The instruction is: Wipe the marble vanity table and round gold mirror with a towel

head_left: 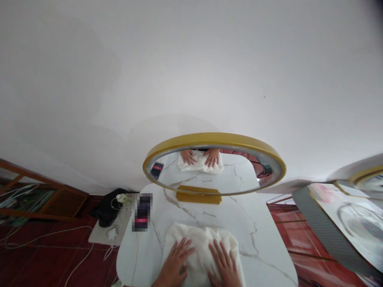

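Note:
A white cloth point(199, 247) lies somewhat rumpled on the marble-patterned table point(260, 239), near its front edge. My left hand point(176, 261) rests on the left part of the cloth, fingers spread, palm down. On the right part lies my right hand point(224, 263), also flat with its fingers apart. Cloth shows between the two hands. Both hands and the cloth are reflected in the round gold-framed mirror point(209, 169) behind them.
The mirror stands on a gold base point(199, 195) before the wall. A pixelated phone-like object point(143, 212) with a cable lies at the table's left. Left on the floor are a black bag point(109, 209) and cables. A grey-sided white unit point(326, 227) stands at right.

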